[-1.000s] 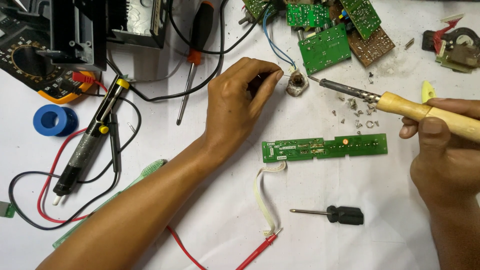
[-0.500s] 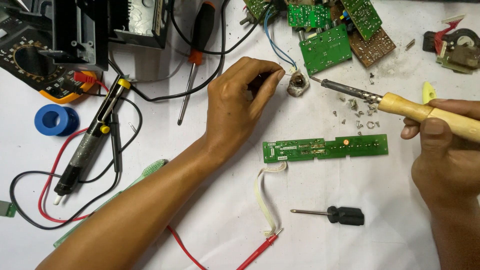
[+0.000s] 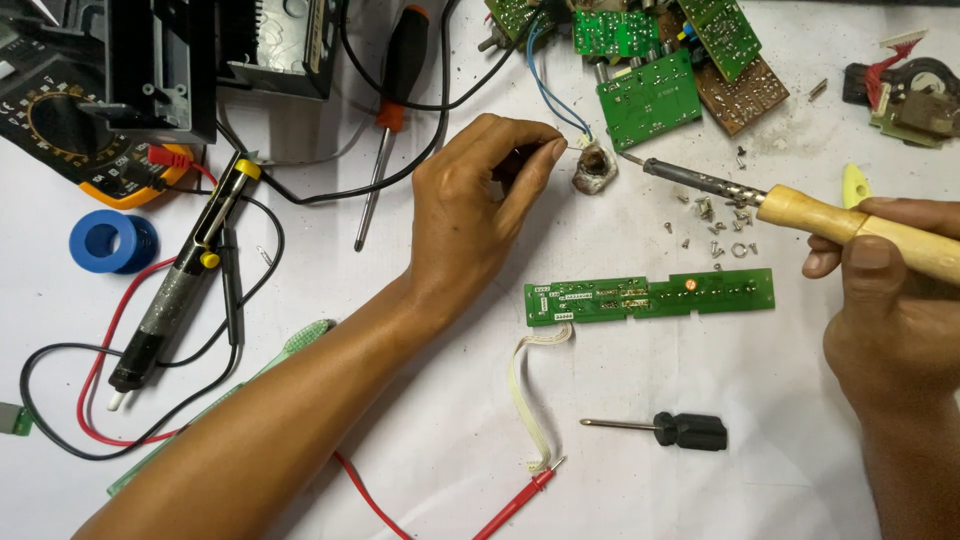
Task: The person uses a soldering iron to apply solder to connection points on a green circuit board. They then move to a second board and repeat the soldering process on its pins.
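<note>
My left hand (image 3: 480,210) reaches across the white table with thumb and forefinger pinched on something small next to a grey, burnt-looking lump (image 3: 593,168); what it pinches is too small to tell. My right hand (image 3: 890,310) grips the wooden handle of a soldering iron (image 3: 800,212), whose metal tip points left at that lump. A long green circuit board (image 3: 650,296) with a white ribbon cable (image 3: 530,390) lies flat between the two hands.
Several green and brown circuit boards (image 3: 660,60) are piled at the top. A small black screwdriver (image 3: 670,430), loose screws (image 3: 715,225), a desoldering pump (image 3: 180,280), a blue solder spool (image 3: 105,240), a multimeter (image 3: 70,130) with red and black leads, and a large screwdriver (image 3: 385,130) lie around.
</note>
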